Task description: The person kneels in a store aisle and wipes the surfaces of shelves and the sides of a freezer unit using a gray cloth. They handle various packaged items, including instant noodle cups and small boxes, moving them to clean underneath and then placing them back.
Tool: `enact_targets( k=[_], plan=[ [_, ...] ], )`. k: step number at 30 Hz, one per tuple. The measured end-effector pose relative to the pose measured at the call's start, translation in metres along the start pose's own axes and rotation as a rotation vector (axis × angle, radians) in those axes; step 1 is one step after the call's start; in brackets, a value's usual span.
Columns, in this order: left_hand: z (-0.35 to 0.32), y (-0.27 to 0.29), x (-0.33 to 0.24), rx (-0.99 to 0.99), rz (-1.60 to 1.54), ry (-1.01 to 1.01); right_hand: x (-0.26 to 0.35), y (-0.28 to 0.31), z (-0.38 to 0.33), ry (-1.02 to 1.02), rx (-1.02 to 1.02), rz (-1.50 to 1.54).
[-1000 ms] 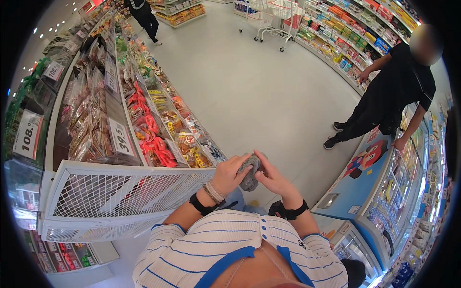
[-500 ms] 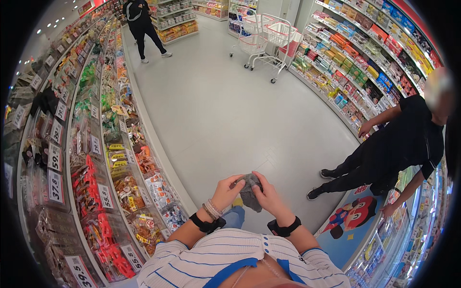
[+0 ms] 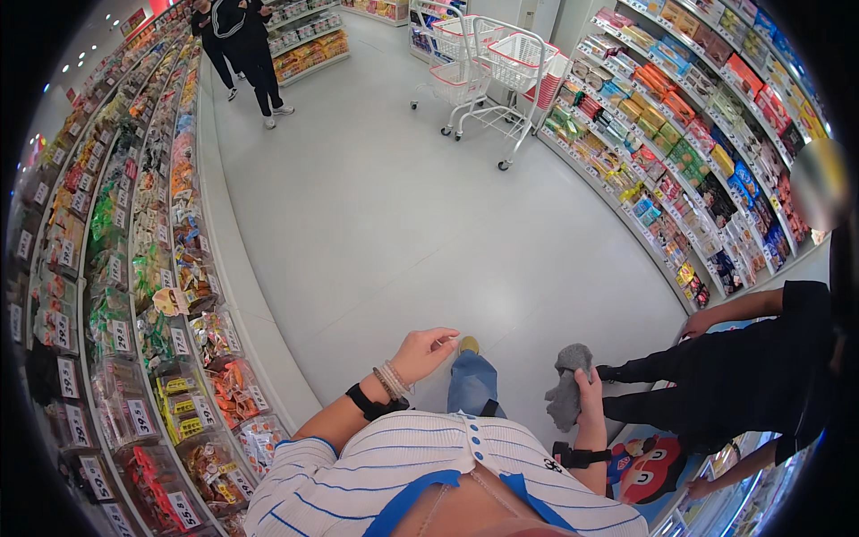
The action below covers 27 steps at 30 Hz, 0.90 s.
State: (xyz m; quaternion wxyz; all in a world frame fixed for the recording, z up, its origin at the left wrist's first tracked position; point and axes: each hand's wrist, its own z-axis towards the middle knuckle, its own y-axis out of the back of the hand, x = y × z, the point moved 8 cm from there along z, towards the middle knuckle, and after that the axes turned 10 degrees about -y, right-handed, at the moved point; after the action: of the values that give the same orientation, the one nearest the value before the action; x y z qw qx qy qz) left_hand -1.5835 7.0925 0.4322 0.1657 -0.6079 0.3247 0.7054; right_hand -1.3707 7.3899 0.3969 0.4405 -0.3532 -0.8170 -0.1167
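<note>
A grey, fuzzy cloth (image 3: 565,394) hangs bunched from my right hand (image 3: 590,404), whose fingers and thumb are closed on its right side. The cloth is out to the right, over the floor and beside a co-worker's dark trouser leg. My left hand (image 3: 422,354) is in the air ahead of my body, fingers loosely stretched to the right and apart, with nothing in it. Bead bracelets (image 3: 391,379) and a black strap circle my left wrist. Another black strap sits on my right wrist. Below, my leg in blue jeans (image 3: 472,385) is stepping forward.
Stepped bins (image 3: 116,331) of packaged snacks run along my left. Full shelves (image 3: 671,134) stand at the right. White shopping carts (image 3: 506,76) are parked ahead. A person in black (image 3: 725,367) stands close on my right; two people (image 3: 242,45) are far left. Grey floor (image 3: 376,215) lies between.
Both hands were together on the grey cloth. The left has let go, and the right has carried the cloth rightward. I have moved forward; a second person shows at the far left.
</note>
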Motion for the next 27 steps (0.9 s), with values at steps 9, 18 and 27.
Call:
enact_targets(
  k=[9, 18, 27],
  plan=[
    [0.177, 0.154, 0.030, -0.465, 0.334, 0.026, 0.178, -0.277, 0.275, -0.009, 0.444, -0.336],
    [0.299, 0.380, 0.140, -0.727, 0.550, 0.318, 0.294, -0.571, 0.470, -0.020, 0.630, -0.041],
    [0.657, 0.511, 0.148, -0.462, 0.430, -0.036, 0.392, -0.577, 0.655, 0.012, 0.233, 0.284]
  ],
)
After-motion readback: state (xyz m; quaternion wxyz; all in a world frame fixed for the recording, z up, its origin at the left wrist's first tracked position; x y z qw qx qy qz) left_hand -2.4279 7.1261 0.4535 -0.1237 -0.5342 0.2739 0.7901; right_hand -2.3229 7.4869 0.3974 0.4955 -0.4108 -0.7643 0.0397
